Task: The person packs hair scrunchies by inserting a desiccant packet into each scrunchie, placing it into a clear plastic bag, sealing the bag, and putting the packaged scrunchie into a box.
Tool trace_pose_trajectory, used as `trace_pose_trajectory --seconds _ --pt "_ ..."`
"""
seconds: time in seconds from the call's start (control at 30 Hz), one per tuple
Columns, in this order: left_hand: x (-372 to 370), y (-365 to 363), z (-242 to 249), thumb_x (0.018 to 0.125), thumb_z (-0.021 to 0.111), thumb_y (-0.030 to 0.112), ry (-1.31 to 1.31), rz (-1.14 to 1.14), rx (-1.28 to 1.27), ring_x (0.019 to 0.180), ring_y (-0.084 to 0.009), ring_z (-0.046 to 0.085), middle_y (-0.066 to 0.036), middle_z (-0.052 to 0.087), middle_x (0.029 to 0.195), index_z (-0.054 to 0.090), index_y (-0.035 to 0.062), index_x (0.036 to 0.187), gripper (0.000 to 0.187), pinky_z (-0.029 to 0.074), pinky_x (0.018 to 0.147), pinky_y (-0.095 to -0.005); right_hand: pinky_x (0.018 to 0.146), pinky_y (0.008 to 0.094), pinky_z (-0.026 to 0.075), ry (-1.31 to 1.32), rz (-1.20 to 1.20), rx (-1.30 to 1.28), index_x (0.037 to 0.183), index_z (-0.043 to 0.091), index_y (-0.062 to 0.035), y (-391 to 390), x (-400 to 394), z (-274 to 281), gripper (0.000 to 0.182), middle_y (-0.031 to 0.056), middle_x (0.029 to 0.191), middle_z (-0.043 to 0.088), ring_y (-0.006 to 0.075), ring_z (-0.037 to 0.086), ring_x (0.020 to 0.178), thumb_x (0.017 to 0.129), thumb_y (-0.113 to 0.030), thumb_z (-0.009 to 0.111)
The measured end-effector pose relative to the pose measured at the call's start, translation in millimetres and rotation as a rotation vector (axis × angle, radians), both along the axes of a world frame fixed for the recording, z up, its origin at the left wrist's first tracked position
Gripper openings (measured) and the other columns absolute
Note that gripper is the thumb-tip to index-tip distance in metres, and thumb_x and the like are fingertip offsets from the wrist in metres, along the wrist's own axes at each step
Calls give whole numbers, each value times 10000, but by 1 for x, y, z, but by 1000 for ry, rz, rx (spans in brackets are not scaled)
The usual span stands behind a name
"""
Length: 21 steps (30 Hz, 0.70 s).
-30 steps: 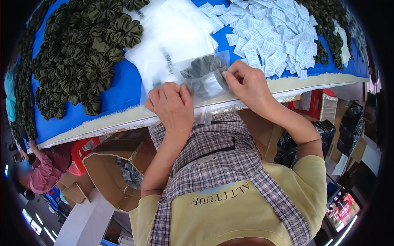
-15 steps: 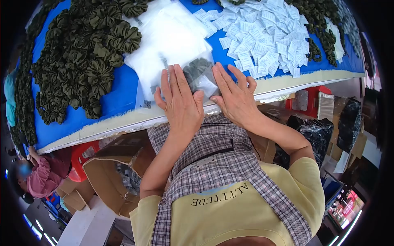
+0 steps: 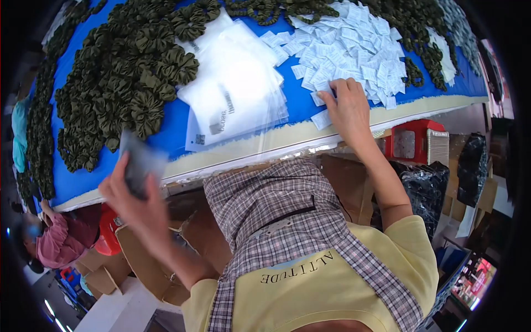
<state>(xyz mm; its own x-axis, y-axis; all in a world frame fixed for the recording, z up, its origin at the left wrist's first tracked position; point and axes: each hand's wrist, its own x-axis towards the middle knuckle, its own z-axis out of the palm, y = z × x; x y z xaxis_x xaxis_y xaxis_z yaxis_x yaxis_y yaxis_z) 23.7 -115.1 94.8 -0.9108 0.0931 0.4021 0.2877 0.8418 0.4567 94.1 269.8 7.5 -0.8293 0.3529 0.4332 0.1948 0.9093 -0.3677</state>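
Note:
In my left hand [image 3: 135, 202], left of my lap and past the table's front edge, is a clear bag with a dark scrunchie [image 3: 138, 171] inside; both are smeared by motion. My right hand [image 3: 351, 108] is at the near edge of a heap of printed white paper labels [image 3: 354, 50]. Its fingers are bent down onto the labels, the thumb a little apart from them, and I see no label lifted. Between my hands lies a stack of clear plastic bags [image 3: 238, 83] with dark print. A large pile of dark green scrunchies [image 3: 121, 77] spreads to its left.
A blue cloth [image 3: 177, 119] covers the table, whose pale edge [image 3: 310, 145] runs in front of me. Below stand an open cardboard box [image 3: 144, 249], a red crate [image 3: 406, 141] and black plastic-wrapped bundles [image 3: 423, 185]. Another person in a pink sleeve [image 3: 61, 243] is at the far left.
Both hands were flat on the bagged scrunchie atop the bag stack. My left hand has carried it left off the stack; my right hand has moved right to the labels.

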Motion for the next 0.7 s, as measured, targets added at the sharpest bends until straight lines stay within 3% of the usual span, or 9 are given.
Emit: trace_pose_trajectory --seconds 0.1,0.17,0.2,0.27,0.33,0.43,0.5,0.6,0.7 --pt "50 -149 -2 789 723 101 -385 397 -535 1007 -401 595 -198 573 1126 616 110 1298 521 484 909 -470 743 348 478 -127 -26 -59 997 656 -12 6 -7 -5 160 92 880 654 260 556 813 870 -84 722" --pt "62 -156 8 856 692 150 -374 795 -929 1029 -406 599 -187 600 1133 626 98 1280 431 483 911 -476 737 346 476 -101 -17 -128 987 655 -15 6 -10 -3 149 89 872 650 250 553 807 872 -84 721" --pt "59 -159 4 856 692 150 -373 792 -921 1029 -406 599 -187 600 1133 626 98 1280 431 483 911 -476 731 343 474 -81 -6 -190 976 655 -19 7 -10 1 138 86 864 645 241 550 801 873 -83 719" --pt "55 -163 -8 916 647 157 -150 487 -609 1031 -381 601 -168 637 1137 644 70 1244 340 483 911 -465 719 338 470 -41 27 -308 954 653 -25 10 -14 11 116 79 848 636 223 545 788 875 -83 716" --pt "15 -78 -7 914 658 83 -104 174 -101 1039 -290 603 -117 679 1161 649 38 1237 327 476 918 -385 686 322 460 -33 2 -410 914 645 -33 14 -25 24 89 64 810 630 195 526 745 881 -86 708" --pt "-50 6 -35 929 667 86 23 -197 60 990 -255 613 -103 673 1137 632 38 1285 362 488 890 -361 636 313 455 106 132 -259 864 641 -27 26 -63 36 88 53 757 623 186 512 677 888 -93 694" --pt "-86 56 -40 946 685 161 -191 -30 325 944 -263 616 -120 660 1100 598 48 1340 419 504 855 -369 606 320 453 164 204 -279 815 647 -23 32 -107 38 115 56 714 620 197 500 617 888 -103 685" --pt "-133 94 -47 963 669 203 -91 77 -53 844 -263 615 -136 644 1017 570 79 1361 429 514 816 -351 613 376 479 256 229 -163 777 677 -7 34 -194 26 157 97 730 677 248 580 611 876 -128 672" --pt "-160 102 -74 965 659 183 -40 85 -138 843 -259 620 -143 643 1015 566 76 1348 409 513 820 -343 663 379 504 127 172 89 842 694 -4 38 -261 -2 151 108 774 700 259 629 682 879 -150 682"
